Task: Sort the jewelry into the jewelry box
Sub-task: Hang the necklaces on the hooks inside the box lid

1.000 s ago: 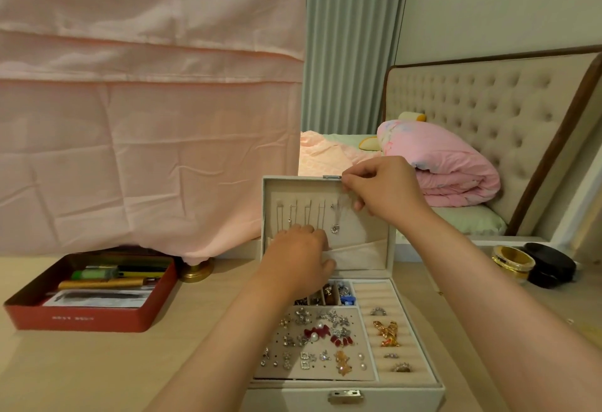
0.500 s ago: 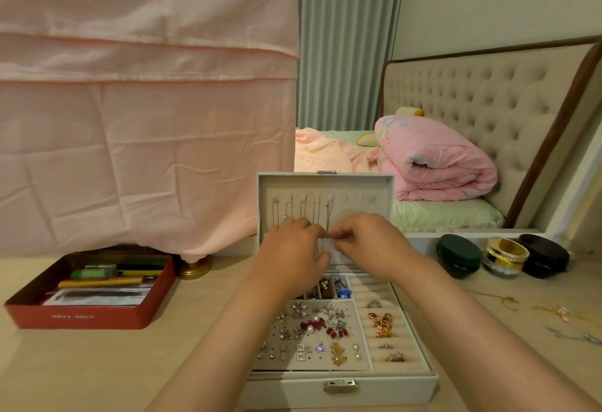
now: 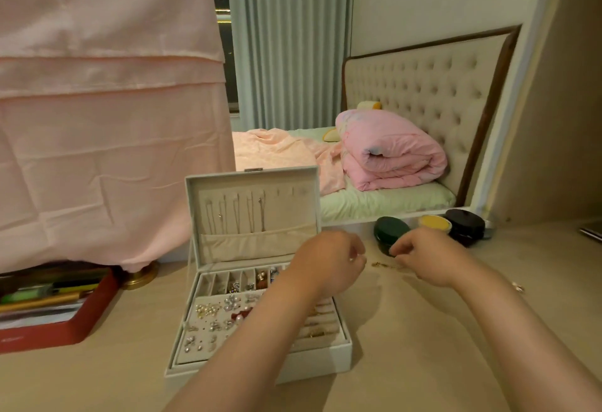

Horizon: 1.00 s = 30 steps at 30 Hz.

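Though the jewelry box [image 3: 322,362] already held earrings [image 3: 224,307] and hung necklaces [image 3: 237,213], a gold chain [image 3: 382,264] lay on the table [image 3: 423,346] beside it, between the left hand [image 3: 329,261] and right hand [image 3: 430,258]. Their fingers curled, but I could not tell whether they gripped it. Another small piece [image 3: 518,287] lay farther right.

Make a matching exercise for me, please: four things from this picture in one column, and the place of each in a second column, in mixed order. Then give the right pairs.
Things
1. jewelry box
2. red tin
3. dark green round case
4. rolled pink quilt

Places
A. on the bed
B. on the table, just behind the right hand
C. at the left end of the table
D. in the middle of the table, open, lid upright

Right pairs: 1-D, 2-C, 3-B, 4-A.
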Each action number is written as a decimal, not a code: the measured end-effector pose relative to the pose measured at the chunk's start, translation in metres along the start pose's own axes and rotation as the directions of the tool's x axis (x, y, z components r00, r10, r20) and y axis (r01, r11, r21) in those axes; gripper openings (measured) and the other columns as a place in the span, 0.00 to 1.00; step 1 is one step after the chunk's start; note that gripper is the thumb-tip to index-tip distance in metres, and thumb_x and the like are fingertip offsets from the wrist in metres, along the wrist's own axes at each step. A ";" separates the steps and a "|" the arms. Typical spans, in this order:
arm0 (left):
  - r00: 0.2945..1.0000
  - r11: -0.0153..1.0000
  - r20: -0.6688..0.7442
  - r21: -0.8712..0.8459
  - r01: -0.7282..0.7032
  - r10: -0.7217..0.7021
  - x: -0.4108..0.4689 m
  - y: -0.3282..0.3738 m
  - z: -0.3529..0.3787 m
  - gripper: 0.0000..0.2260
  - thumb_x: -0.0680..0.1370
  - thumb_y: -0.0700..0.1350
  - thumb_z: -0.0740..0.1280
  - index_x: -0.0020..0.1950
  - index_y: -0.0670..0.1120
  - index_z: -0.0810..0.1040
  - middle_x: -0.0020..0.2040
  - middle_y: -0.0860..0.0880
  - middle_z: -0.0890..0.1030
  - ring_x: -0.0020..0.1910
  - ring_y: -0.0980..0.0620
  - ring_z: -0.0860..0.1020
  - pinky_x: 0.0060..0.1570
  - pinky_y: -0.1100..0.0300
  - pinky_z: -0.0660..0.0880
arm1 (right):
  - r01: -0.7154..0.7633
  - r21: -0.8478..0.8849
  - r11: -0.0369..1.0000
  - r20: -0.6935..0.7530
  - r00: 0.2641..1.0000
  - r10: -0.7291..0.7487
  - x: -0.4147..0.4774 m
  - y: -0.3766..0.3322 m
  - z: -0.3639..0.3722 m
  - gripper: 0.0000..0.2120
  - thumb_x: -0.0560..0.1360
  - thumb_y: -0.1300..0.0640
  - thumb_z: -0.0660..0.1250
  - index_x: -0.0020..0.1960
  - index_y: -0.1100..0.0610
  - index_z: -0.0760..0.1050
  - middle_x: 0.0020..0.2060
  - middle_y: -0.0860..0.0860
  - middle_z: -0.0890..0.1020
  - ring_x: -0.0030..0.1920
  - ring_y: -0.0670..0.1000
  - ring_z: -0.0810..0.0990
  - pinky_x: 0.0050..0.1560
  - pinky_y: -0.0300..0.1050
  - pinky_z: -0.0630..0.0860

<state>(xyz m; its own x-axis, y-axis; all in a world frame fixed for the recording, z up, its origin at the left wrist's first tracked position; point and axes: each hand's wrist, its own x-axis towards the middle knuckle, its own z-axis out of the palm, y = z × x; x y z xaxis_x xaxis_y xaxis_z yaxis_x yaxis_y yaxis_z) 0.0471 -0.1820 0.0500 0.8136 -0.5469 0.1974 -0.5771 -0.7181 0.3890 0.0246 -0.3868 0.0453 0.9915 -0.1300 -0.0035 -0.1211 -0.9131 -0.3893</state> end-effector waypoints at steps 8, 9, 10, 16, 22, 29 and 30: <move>0.961 0.975 0.266 0.220 0.015 -0.075 0.055 0.025 0.063 0.20 0.81 0.49 0.61 0.74 0.51 0.70 0.71 0.47 0.73 0.68 0.45 0.72 0.67 0.49 0.70 | 0.006 -0.228 0.974 0.015 1.000 -0.003 0.015 0.045 0.040 0.17 0.82 0.55 0.59 0.67 0.42 0.75 0.65 0.50 0.77 0.61 0.53 0.76 0.58 0.53 0.78; 0.956 0.964 0.286 0.267 -0.009 -0.070 0.062 0.028 0.068 0.21 0.81 0.49 0.61 0.75 0.50 0.69 0.72 0.47 0.72 0.69 0.44 0.71 0.67 0.48 0.70 | 0.014 -0.230 0.973 0.024 1.000 -0.008 0.017 0.046 0.043 0.18 0.82 0.54 0.58 0.69 0.40 0.74 0.67 0.51 0.74 0.64 0.55 0.74 0.61 0.55 0.76; 0.951 0.952 0.305 0.303 -0.036 -0.061 0.066 0.030 0.072 0.21 0.81 0.48 0.61 0.75 0.49 0.69 0.72 0.46 0.72 0.69 0.44 0.71 0.67 0.48 0.69 | 0.030 -0.234 0.972 0.034 0.999 -0.023 0.019 0.047 0.046 0.19 0.82 0.53 0.58 0.70 0.39 0.72 0.68 0.52 0.71 0.67 0.56 0.72 0.62 0.55 0.75; 0.949 0.929 0.310 0.365 -0.061 -0.059 0.070 0.019 0.091 0.16 0.82 0.47 0.59 0.69 0.49 0.75 0.64 0.46 0.73 0.64 0.44 0.72 0.60 0.51 0.72 | 0.073 -0.194 0.978 0.082 0.995 -0.058 0.025 0.046 0.046 0.13 0.82 0.53 0.62 0.63 0.43 0.79 0.56 0.52 0.76 0.54 0.55 0.77 0.51 0.49 0.76; 0.981 0.929 0.175 0.369 0.012 -0.082 0.063 0.012 0.090 0.11 0.81 0.43 0.63 0.62 0.48 0.78 0.58 0.47 0.76 0.56 0.46 0.76 0.53 0.55 0.73 | 0.077 -0.078 0.994 0.128 0.990 -0.067 0.021 0.033 0.043 0.13 0.78 0.56 0.67 0.60 0.45 0.83 0.55 0.49 0.83 0.52 0.53 0.81 0.57 0.52 0.80; 0.971 0.940 0.177 0.327 0.097 -0.162 0.060 0.004 0.085 0.10 0.80 0.42 0.64 0.59 0.47 0.80 0.57 0.46 0.80 0.55 0.45 0.79 0.54 0.54 0.76 | 0.090 -0.059 0.994 0.093 0.992 -0.085 0.016 0.028 0.046 0.07 0.76 0.53 0.71 0.52 0.46 0.85 0.48 0.45 0.84 0.49 0.49 0.81 0.52 0.48 0.80; 0.968 0.936 0.194 0.342 0.088 -0.162 0.059 0.004 0.084 0.10 0.80 0.41 0.64 0.59 0.46 0.81 0.57 0.45 0.80 0.55 0.45 0.79 0.55 0.54 0.76 | 0.091 -0.062 0.994 0.095 0.992 -0.085 0.016 0.027 0.046 0.06 0.76 0.53 0.71 0.52 0.47 0.85 0.48 0.46 0.84 0.48 0.49 0.81 0.51 0.48 0.80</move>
<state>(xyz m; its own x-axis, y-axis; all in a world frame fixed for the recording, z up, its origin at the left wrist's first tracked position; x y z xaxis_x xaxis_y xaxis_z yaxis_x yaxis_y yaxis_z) 0.0866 -0.2536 -0.0122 0.8666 -0.4968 -0.0465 -0.4930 -0.8669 0.0735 0.0392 -0.3961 -0.0077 0.9982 -0.0148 -0.0575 -0.0331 -0.9433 -0.3302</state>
